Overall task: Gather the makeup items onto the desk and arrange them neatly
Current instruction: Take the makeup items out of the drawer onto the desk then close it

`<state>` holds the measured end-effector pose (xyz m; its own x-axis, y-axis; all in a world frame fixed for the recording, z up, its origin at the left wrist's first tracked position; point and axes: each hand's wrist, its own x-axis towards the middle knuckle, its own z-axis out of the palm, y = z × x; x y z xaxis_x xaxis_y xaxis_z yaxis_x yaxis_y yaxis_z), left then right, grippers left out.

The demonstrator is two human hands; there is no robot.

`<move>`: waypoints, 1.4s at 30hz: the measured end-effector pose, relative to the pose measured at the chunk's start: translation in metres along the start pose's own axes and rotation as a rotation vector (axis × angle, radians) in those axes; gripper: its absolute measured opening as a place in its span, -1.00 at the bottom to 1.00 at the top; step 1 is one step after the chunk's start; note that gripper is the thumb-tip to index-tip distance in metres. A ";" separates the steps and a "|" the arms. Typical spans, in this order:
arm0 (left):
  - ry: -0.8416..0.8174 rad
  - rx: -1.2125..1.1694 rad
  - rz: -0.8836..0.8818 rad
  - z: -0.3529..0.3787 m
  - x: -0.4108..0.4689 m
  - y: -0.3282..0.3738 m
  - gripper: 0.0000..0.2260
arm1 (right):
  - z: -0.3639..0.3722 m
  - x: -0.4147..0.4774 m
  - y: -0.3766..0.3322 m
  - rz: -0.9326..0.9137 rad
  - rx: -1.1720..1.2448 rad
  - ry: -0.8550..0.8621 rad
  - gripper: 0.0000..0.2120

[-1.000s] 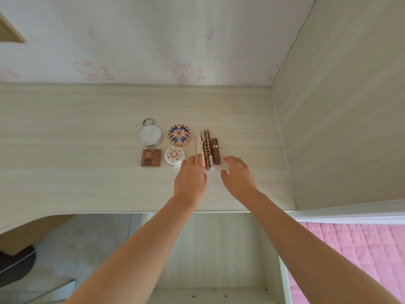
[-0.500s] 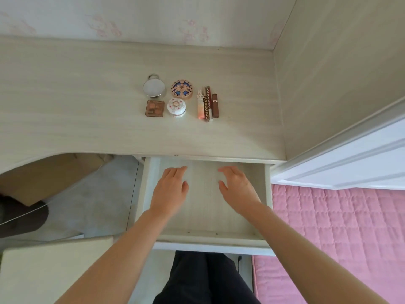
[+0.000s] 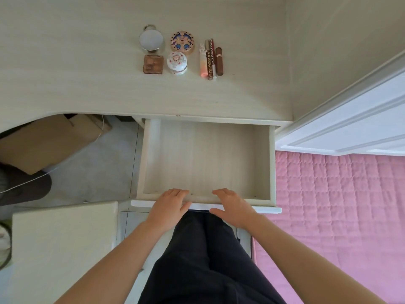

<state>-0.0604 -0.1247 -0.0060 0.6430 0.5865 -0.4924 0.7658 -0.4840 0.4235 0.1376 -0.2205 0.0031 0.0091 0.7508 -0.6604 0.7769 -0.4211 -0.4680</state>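
Observation:
Several makeup items lie grouped on the pale wooden desk (image 3: 87, 84): a round mirror (image 3: 151, 40), a patterned round compact (image 3: 182, 42), a brown square palette (image 3: 153, 64), a white floral round box (image 3: 177, 62), and side by side a pink tube (image 3: 203, 62), a lettered tube (image 3: 210, 60) and a brown lipstick (image 3: 219, 61). Below the desk edge a drawer (image 3: 272, 163) stands pulled out with nothing visible inside. My left hand (image 3: 169, 206) and my right hand (image 3: 233, 207) rest on its front rim, fingers reaching over it, holding nothing.
A wooden side panel (image 3: 339, 40) walls the desk on the right. A white frame (image 3: 350, 128) and a pink quilt (image 3: 339, 216) lie right of the drawer. A cardboard box (image 3: 50, 141) sits under the desk at left, a white stool (image 3: 61, 249) beside my dark trousers (image 3: 208, 260).
Both hands drew back from the tubes on the desk, passed over the open drawer and now rest on its front rim. The view tilted downward.

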 end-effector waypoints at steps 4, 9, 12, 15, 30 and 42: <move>-0.006 0.108 0.078 0.012 0.001 -0.009 -0.53 | 0.012 0.003 0.003 -0.020 -0.182 0.014 -0.42; 0.033 0.326 0.218 0.019 0.008 -0.020 -0.48 | 0.020 0.011 0.008 -0.032 -0.273 0.029 -0.49; 0.085 0.398 0.318 0.020 0.009 -0.025 -0.48 | 0.021 0.010 0.009 -0.066 -0.326 0.070 -0.52; 0.105 0.447 0.371 0.020 0.008 -0.027 -0.49 | 0.023 0.009 0.010 -0.090 -0.355 0.091 -0.53; 0.183 0.463 0.439 -0.015 0.052 -0.029 -0.41 | -0.015 0.039 0.010 -0.102 -0.420 0.181 -0.47; 0.281 0.476 0.410 -0.042 0.107 -0.032 -0.46 | -0.057 0.080 0.022 -0.214 -0.601 0.349 -0.24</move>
<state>-0.0165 -0.0191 -0.0407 0.9040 0.4102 -0.1204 0.4235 -0.8976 0.1219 0.1916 -0.1410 -0.0264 -0.0592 0.9464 -0.3174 0.9949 0.0299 -0.0964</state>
